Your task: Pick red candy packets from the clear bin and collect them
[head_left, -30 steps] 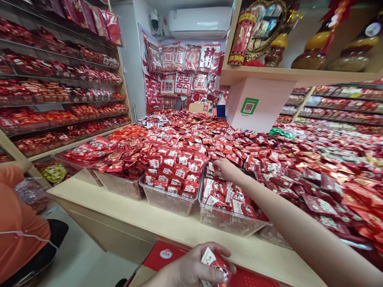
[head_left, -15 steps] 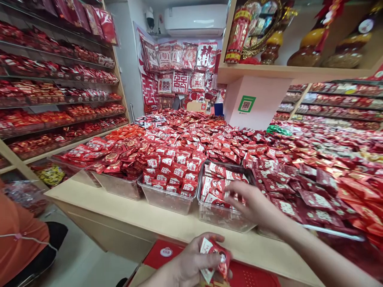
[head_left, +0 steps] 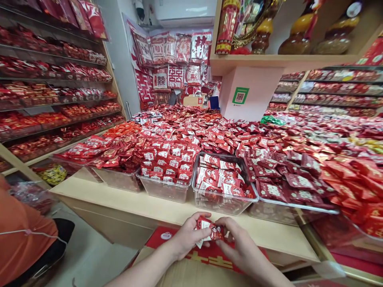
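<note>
My left hand (head_left: 189,236) grips a few small red-and-white candy packets (head_left: 214,231) in front of the counter edge. My right hand (head_left: 239,241) meets it from the right, its bent fingers closed on the packets' right end; exactly how many packets each hand has is hidden. Just beyond stands a clear plastic bin (head_left: 223,204), partly filled with similar red-and-white packets (head_left: 209,173) lying in rows. Below the hands is a red printed box (head_left: 163,235) with gold lettering.
To the left is a fuller bin (head_left: 164,190) of red packets; to the right, dark red packets (head_left: 273,191) are heaped up. A light wooden counter edge (head_left: 119,199) runs in front. A person in orange (head_left: 24,227) is at the left. A shelf (head_left: 287,61) overhangs the back.
My right hand has left the bin and come down to the packets in my left hand. My left hand has risen slightly. The view has shifted a little.
</note>
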Demonstrator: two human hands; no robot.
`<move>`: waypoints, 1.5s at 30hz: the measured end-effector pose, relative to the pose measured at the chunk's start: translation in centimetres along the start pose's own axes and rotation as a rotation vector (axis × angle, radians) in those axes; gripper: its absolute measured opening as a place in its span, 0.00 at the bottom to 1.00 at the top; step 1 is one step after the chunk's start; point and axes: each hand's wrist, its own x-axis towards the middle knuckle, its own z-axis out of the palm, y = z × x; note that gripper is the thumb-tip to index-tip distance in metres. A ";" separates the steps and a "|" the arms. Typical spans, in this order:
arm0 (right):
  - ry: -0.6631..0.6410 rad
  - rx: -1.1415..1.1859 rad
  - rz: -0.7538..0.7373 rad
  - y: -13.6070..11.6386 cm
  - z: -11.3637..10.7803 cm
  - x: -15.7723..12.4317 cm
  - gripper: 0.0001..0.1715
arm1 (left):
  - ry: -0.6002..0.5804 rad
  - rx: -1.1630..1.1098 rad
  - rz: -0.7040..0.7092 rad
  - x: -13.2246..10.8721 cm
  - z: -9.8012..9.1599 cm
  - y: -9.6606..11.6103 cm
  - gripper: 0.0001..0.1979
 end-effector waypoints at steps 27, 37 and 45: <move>0.065 -0.616 -0.208 -3.4 -8.5 11.4 0.11 | 0.076 0.174 -0.183 0.3 -0.3 -1.1 0.25; -0.103 -0.803 -0.197 -0.7 -7.6 16.5 0.10 | 0.089 0.191 -0.224 0.4 -0.2 -1.1 0.24; -0.104 -0.875 -0.182 -0.7 -7.4 17.4 0.13 | 0.082 0.203 -0.245 0.2 0.2 -0.4 0.25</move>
